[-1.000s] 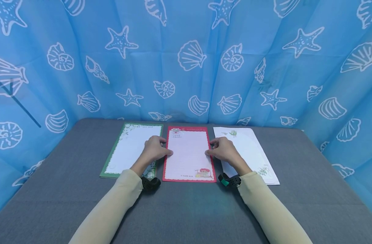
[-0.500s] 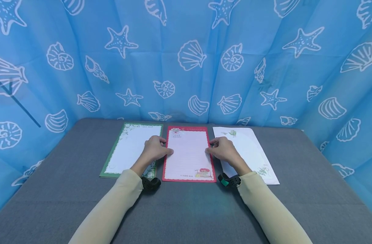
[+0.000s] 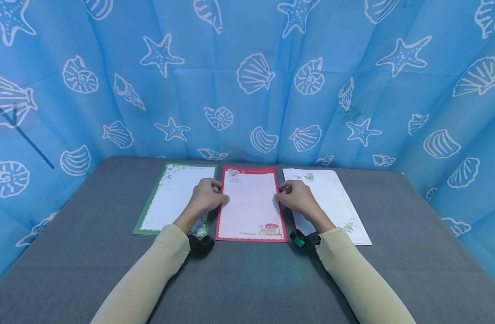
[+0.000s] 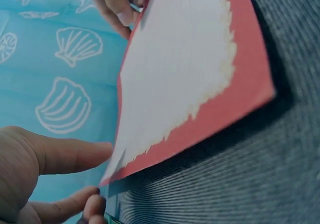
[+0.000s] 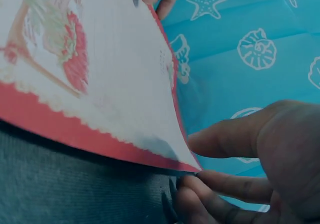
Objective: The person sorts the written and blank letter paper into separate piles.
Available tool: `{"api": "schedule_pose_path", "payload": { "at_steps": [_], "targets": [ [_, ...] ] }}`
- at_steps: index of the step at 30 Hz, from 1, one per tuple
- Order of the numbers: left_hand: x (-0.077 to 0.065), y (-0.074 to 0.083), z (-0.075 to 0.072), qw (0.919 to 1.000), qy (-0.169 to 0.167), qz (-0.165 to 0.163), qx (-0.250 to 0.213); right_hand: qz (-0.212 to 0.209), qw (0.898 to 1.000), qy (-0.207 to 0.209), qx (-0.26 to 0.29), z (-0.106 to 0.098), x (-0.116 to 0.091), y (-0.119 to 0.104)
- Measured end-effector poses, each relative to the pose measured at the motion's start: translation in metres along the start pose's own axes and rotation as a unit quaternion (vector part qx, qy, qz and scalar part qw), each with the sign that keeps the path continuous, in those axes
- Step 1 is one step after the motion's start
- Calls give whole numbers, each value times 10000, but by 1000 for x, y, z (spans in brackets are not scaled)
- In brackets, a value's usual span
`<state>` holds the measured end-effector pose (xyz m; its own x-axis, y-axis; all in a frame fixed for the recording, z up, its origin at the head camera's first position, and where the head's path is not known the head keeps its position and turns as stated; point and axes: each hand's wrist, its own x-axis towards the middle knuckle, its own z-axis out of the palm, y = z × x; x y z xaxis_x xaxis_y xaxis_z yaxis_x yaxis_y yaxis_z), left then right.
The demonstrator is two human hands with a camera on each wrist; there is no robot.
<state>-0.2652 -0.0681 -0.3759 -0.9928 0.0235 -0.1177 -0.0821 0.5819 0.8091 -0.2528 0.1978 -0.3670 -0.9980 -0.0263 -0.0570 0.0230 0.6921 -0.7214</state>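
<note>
A pink sheet of letter paper (image 3: 251, 207) with a red border lies in the middle of the grey table, its left and right edges bent slightly upward. My left hand (image 3: 206, 198) pinches its left edge, the thumb on top and fingers beneath, as the left wrist view shows. On the opposite side my right hand (image 3: 299, 198) pinches the right edge the same way. Under my left forearm is a green-bordered letter sheet (image 3: 174, 198). White sheets with a leaf print (image 3: 326, 198) lie beneath my right hand. How many sheets each pile has is unclear.
The grey cloth-covered table (image 3: 247, 283) stretches out in front and to both sides. Behind it hangs a blue curtain (image 3: 247, 112) with white shells and starfish. A dark band (image 3: 201, 245) and a black-and-green band (image 3: 305, 239) sit on my wrists.
Both hands shift very slightly with the pink sheet, whose side edges now curve up a little more. The green-bordered and white sheets stay put.
</note>
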Motion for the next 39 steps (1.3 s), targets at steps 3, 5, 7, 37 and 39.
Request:
{"api": "schedule_pose_path", "payload": {
  "at_steps": [3,5,7,37,39],
  "targets": [
    [-1,0,0,9996,42,197,-179,-124,9995,75,292,0,1,1],
    [-1,1,-1,9992,18,318,-242,-206,9984,122,511,0,1,0],
    [-2,2,-3,9987,-22,395,-312,-253,9969,148,728,0,0,-1],
    [-2,-16,-110,9996,-20,-12,-294,-776,9525,-246,2936,48,18,-72],
    [-2,-19,-115,9998,71,-113,-115,-723,9504,-294,3011,57,21,-78]
  ]
}}
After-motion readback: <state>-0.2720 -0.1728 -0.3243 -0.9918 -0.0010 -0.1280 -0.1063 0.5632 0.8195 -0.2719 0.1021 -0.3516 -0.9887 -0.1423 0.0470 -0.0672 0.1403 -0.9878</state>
